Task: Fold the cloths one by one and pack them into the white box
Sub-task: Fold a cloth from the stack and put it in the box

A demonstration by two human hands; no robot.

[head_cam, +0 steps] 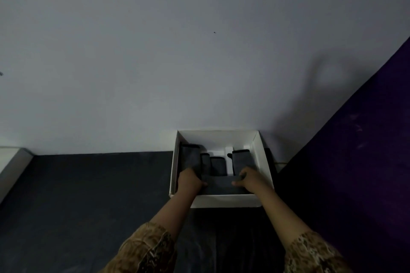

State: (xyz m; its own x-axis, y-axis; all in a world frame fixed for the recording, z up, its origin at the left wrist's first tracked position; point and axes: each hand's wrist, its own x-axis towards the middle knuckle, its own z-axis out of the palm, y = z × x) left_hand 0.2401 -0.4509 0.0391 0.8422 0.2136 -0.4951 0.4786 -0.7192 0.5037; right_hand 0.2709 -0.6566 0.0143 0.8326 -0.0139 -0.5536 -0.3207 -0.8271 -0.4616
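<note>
White box [218, 203] sits on dark surface [88, 195], its far wall against the pale wall [177, 51]; purple panel [366, 150] close on its right. Left of box: open dark surface.

Both hands inside box at near side. Left hand [189, 180] and right hand [249, 178] each grip one end of a folded dark cloth [221, 185], fingers curled over its edges. Cloth lies along near wall.

Behind it, four more folded cloths [216, 165] stand upright in a row. White floor shows between them near the far wall.

Patterned sleeves [146, 248] at the forearms.
</note>
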